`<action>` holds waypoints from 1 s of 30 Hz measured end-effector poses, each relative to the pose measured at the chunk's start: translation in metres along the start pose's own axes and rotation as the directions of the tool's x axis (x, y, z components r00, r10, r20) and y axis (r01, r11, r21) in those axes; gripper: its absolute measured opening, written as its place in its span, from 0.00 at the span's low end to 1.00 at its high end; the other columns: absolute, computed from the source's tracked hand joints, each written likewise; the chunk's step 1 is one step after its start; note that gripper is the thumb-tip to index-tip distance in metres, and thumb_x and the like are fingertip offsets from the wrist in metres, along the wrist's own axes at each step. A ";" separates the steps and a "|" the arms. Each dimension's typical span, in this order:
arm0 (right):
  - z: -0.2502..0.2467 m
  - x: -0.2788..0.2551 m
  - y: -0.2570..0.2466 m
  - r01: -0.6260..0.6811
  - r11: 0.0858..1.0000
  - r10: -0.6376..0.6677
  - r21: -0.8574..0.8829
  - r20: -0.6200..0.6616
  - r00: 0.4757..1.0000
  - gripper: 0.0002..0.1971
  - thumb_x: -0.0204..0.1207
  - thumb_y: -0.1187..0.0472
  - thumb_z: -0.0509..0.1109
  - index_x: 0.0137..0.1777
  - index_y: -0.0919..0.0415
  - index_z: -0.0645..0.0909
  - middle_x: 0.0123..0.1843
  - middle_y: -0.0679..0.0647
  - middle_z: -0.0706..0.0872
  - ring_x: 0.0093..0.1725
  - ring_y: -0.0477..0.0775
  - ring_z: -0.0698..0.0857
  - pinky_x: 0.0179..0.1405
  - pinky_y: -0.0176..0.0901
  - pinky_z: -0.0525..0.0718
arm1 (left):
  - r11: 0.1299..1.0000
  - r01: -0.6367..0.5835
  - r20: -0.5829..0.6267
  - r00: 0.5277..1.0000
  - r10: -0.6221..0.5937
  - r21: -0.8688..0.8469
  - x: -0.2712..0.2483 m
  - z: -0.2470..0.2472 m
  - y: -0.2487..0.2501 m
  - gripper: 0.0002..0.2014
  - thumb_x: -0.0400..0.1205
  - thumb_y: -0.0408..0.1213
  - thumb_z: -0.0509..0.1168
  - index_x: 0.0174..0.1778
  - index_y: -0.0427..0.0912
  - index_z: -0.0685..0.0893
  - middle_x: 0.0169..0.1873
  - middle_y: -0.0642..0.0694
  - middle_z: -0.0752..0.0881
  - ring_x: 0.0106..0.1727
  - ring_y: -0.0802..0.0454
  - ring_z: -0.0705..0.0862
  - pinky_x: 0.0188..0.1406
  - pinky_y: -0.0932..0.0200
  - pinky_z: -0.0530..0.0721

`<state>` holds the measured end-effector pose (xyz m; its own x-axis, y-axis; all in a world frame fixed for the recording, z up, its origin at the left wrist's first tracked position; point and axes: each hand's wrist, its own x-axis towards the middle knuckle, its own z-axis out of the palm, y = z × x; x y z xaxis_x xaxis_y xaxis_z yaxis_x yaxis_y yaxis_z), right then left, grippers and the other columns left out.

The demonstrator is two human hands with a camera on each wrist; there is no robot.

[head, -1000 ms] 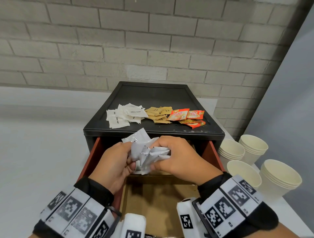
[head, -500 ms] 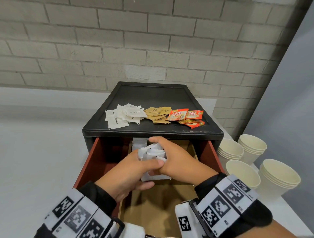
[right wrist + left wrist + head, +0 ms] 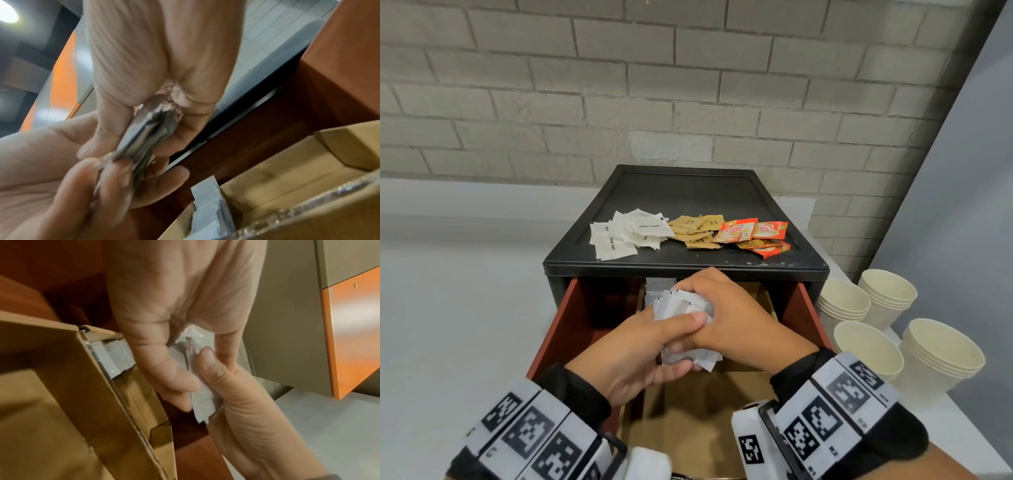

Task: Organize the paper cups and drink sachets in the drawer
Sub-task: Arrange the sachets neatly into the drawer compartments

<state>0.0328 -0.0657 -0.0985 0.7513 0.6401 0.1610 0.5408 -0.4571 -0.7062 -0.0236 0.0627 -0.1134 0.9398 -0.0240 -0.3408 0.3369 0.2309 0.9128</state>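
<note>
A bundle of white sachets [image 3: 681, 308] sat squeezed between both hands above the open drawer [image 3: 558, 329], stood on edge and pressed into a rough stack. The right hand [image 3: 732, 318] curled over the top and far side of the bundle, while the left hand [image 3: 640, 353] closed on it from below and the near side, thumb laid across the front; both were grasping it, neither slack. The wrist views showed the packets edge-on, gripped between fingers and thumbs (blurred, so a count was not possible). Just behind the bundle, a few white sachets already in the box [image 3: 659, 286] stood upright in the rear corner of a cardboard box [image 3: 722, 425] that lined the drawer. The step in hand looked like squaring up this handful before slotting it next to those. The next move would call for lowering the bundle upright into that corner and letting go without it fanning out or toppling. Further out, on the black cabinet top [image 3: 688, 192], lay loose white sachets [image 3: 626, 234], brown sachets [image 3: 697, 231] and orange creamer sachets [image 3: 755, 234], still to be filed. Stacks of paper cups [image 3: 887, 318] waited on the counter to the right, well apart from the drawer, so most of the sorting appeared to remain.
</note>
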 end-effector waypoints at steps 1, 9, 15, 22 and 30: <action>0.000 0.000 -0.001 0.006 1.000 -0.006 0.023 0.011 1.000 0.28 0.59 0.58 0.84 0.60 0.50 0.81 0.57 0.46 0.74 0.52 0.38 0.75 0.49 0.25 0.75 | 1.000 0.001 0.007 1.000 -0.001 -0.008 0.000 0.000 0.000 0.16 0.74 0.40 0.72 0.57 0.45 0.82 0.39 0.41 0.90 0.32 0.53 0.87 0.27 0.65 0.86; 0.003 -0.004 -0.006 0.029 0.903 0.071 -0.429 0.214 0.974 0.50 0.57 0.49 0.84 0.77 0.55 0.62 0.68 0.48 0.64 0.64 0.52 0.73 0.61 0.48 0.79 | 1.000 -0.007 -0.102 0.995 0.005 -0.017 0.007 0.001 -0.006 0.09 0.79 0.32 0.67 0.55 0.40 0.82 0.35 0.42 0.89 0.30 0.53 0.87 0.23 0.63 0.85; 0.006 -0.005 -0.002 0.081 0.831 -0.001 -0.550 0.144 0.990 0.22 0.72 0.62 0.71 0.64 0.56 0.68 0.52 0.52 0.69 0.49 0.58 0.80 0.35 0.43 0.72 | 0.997 0.077 -0.106 0.991 -0.077 -0.002 0.007 0.001 -0.007 0.07 0.79 0.35 0.67 0.52 0.43 0.82 0.34 0.45 0.86 0.31 0.56 0.82 0.19 0.68 0.80; 0.006 -0.002 0.001 0.054 0.932 0.009 -0.359 0.171 0.985 0.24 0.68 0.64 0.74 0.62 0.53 0.71 0.54 0.52 0.71 0.50 0.54 0.79 0.48 0.53 0.84 | 0.990 0.085 0.023 0.996 -0.082 -0.114 0.002 0.000 -0.002 0.17 0.77 0.26 0.66 0.61 0.44 0.76 0.46 0.38 0.86 0.44 0.45 0.85 0.37 0.51 0.86; 0.009 -0.002 -0.003 0.083 0.880 0.006 -0.468 0.186 0.983 0.28 0.72 0.62 0.73 0.71 0.53 0.69 0.54 0.51 0.71 0.52 0.54 0.79 0.41 0.41 0.74 | 0.988 0.015 -0.052 0.998 -0.023 -0.153 0.006 0.002 -0.004 0.34 0.76 0.17 0.62 0.73 0.50 0.64 0.53 0.35 0.80 0.43 0.42 0.83 0.29 0.53 0.83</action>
<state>0.0265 -0.0600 -0.1027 0.6709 0.7411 0.0260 0.7155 -0.6378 -0.2850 -0.0188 0.0599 -0.1188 0.9276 0.0208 -0.3730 0.3383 0.3767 0.8624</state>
